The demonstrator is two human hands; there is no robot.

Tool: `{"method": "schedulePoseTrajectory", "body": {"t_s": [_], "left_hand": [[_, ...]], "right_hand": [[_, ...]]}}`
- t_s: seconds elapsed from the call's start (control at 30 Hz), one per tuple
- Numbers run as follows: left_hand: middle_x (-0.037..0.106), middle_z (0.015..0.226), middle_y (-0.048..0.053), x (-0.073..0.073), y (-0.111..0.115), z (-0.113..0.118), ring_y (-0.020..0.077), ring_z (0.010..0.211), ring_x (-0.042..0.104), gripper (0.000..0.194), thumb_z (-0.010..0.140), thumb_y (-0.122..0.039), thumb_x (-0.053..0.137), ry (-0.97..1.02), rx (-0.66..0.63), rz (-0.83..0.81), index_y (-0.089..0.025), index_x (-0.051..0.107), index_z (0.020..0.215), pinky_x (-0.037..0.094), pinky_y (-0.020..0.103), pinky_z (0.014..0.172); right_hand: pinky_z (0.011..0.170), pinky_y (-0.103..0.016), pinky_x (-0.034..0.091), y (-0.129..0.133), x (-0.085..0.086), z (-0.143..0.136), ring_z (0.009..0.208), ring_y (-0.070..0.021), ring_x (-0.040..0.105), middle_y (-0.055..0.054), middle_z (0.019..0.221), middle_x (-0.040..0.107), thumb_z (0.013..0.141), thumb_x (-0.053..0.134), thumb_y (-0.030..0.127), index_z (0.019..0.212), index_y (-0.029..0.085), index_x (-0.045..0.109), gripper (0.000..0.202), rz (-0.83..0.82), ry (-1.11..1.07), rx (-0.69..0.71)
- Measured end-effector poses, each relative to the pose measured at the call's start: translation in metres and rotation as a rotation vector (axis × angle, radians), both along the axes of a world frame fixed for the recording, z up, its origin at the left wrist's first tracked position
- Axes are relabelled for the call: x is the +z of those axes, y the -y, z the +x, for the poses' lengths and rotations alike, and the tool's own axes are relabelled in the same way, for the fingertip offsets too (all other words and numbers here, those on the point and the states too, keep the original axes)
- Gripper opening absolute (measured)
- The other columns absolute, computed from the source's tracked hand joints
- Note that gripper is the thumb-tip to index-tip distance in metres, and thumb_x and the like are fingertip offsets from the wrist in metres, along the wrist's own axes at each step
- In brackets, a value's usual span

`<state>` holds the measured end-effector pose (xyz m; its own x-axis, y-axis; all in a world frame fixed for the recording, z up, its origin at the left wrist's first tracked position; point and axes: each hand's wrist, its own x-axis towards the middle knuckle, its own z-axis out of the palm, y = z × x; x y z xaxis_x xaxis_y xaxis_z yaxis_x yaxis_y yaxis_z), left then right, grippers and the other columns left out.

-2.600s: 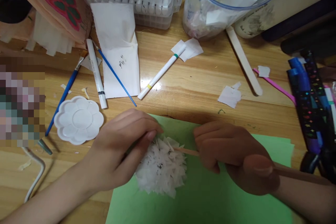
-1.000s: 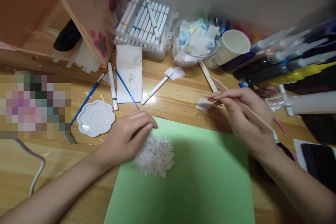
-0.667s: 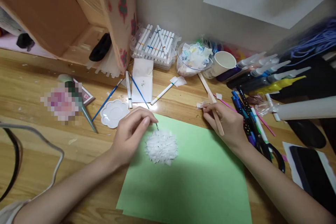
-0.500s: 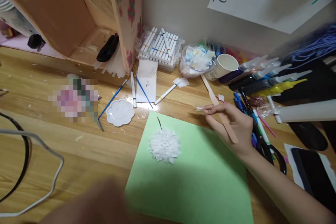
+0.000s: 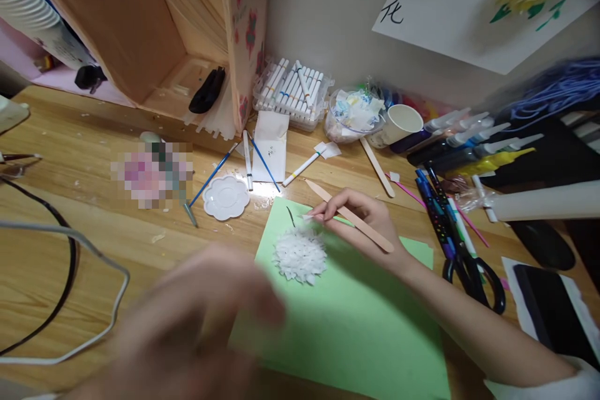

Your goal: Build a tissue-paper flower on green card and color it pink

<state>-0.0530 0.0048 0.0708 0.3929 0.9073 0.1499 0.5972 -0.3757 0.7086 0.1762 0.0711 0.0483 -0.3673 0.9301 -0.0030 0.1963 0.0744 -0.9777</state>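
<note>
My right hand [image 5: 375, 211] is closed over the far part of the green paper [image 5: 360, 325]. Its thumb and finger pinch a small white paper piece [image 5: 307, 217], while a flat wooden craft stick [image 5: 370, 233] lies across the same hand. Just below those fingertips, a round cluster of white paper bits [image 5: 300, 257] sits on the green sheet, beside a short dark drawn line [image 5: 290, 217]. My left hand [image 5: 201, 306] is raised in the foreground near the sheet's left edge, smeared by motion; its fingers cannot be made out.
Behind are a box of markers [image 5: 293, 90], a bowl of paper scraps [image 5: 354, 115] and a paper cup [image 5: 405, 120]. Another craft stick [image 5: 379, 169] lies in front of them. Scissors [image 5: 473, 281] and pens are at right; a white palette [image 5: 226, 198] and cables [image 5: 112, 306] at left.
My right hand has moved left, bringing the paper piece and craft stick close to the white cluster. My left hand has risen further into view. The camera view has shifted slightly.
</note>
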Motion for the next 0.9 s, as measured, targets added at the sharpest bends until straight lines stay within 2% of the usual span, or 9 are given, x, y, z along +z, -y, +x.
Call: {"method": "schedulePoseTrajectory", "body": {"t_s": [0.1, 0.2, 0.37, 0.43, 0.53, 0.6, 0.7, 0.9], "left_hand": [[0.062, 0.108, 0.005, -0.012, -0.011, 0.014, 0.0188, 0.100, 0.057, 0.027, 0.085, -0.028, 0.058, 0.149, 0.108, -0.023, -0.025, 0.056, 0.112, 0.051, 0.034, 0.082], [0.063, 0.101, 0.005, -0.031, -0.022, 0.023, 0.0165, 0.095, 0.058, 0.021, 0.085, -0.024, 0.057, 0.223, 0.114, -0.100, -0.022, 0.060, 0.106, 0.049, 0.032, 0.081], [0.064, 0.083, 0.002, -0.047, -0.028, 0.022, 0.0134, 0.079, 0.058, 0.007, 0.086, -0.019, 0.055, 0.244, 0.184, -0.124, -0.020, 0.062, 0.086, 0.046, 0.026, 0.070], [0.064, 0.083, 0.001, -0.050, -0.030, 0.021, 0.0131, 0.079, 0.058, 0.007, 0.085, -0.018, 0.056, 0.241, 0.184, -0.129, -0.020, 0.063, 0.086, 0.045, 0.025, 0.070], [0.064, 0.083, 0.001, -0.059, -0.035, 0.019, 0.0130, 0.079, 0.058, 0.007, 0.085, -0.017, 0.057, 0.218, 0.216, -0.135, -0.020, 0.063, 0.086, 0.045, 0.025, 0.069], [0.064, 0.084, 0.001, -0.064, -0.038, 0.018, 0.0130, 0.080, 0.058, 0.007, 0.085, -0.017, 0.057, 0.202, 0.252, -0.125, -0.020, 0.063, 0.086, 0.045, 0.025, 0.070], [0.063, 0.086, 0.001, -0.069, -0.039, 0.018, 0.0128, 0.082, 0.057, 0.008, 0.084, -0.015, 0.058, 0.181, 0.274, -0.104, -0.020, 0.063, 0.088, 0.045, 0.025, 0.072], [0.062, 0.082, 0.000, -0.068, -0.039, 0.018, 0.0124, 0.079, 0.056, 0.013, 0.082, -0.012, 0.059, 0.114, 0.198, -0.075, -0.021, 0.061, 0.090, 0.044, 0.025, 0.069]], "right_hand": [[0.073, -0.028, 0.053, -0.001, -0.001, -0.008, 0.080, -0.0150, 0.067, -0.005, 0.082, 0.070, 0.078, 0.066, 0.018, 0.076, 0.016, 0.057, 0.009, -0.042, -0.062, 0.063], [0.073, -0.028, 0.052, -0.001, -0.007, -0.014, 0.078, -0.0143, 0.066, -0.005, 0.081, 0.069, 0.079, 0.065, 0.017, 0.075, 0.016, 0.057, 0.009, -0.090, -0.111, 0.099], [0.071, -0.029, 0.051, -0.003, -0.024, -0.014, 0.078, -0.0154, 0.065, -0.004, 0.083, 0.069, 0.078, 0.068, 0.024, 0.078, 0.018, 0.057, 0.013, -0.143, -0.217, 0.047], [0.069, -0.031, 0.050, -0.006, -0.032, -0.011, 0.076, -0.0161, 0.064, -0.004, 0.084, 0.068, 0.086, 0.056, 0.038, 0.086, 0.020, 0.059, 0.019, -0.146, -0.308, 0.033], [0.063, -0.031, 0.044, -0.012, -0.043, -0.007, 0.067, -0.0154, 0.057, -0.003, 0.074, 0.064, 0.093, 0.027, 0.054, 0.096, 0.020, 0.062, 0.049, -0.102, -0.363, 0.005], [0.061, -0.030, 0.040, -0.016, -0.050, -0.004, 0.063, -0.0147, 0.052, -0.002, 0.065, 0.057, 0.093, 0.021, 0.056, 0.088, 0.019, 0.065, 0.059, -0.070, -0.315, 0.004], [0.060, -0.030, 0.037, -0.019, -0.055, -0.002, 0.057, -0.0137, 0.047, -0.001, 0.054, 0.048, 0.094, 0.021, 0.055, 0.067, 0.018, 0.063, 0.063, -0.043, -0.258, 0.041], [0.053, -0.027, 0.036, -0.022, -0.054, -0.003, 0.051, -0.0113, 0.045, 0.000, 0.052, 0.047, 0.094, 0.027, 0.054, 0.061, 0.016, 0.060, 0.060, -0.113, -0.195, 0.102]]}}
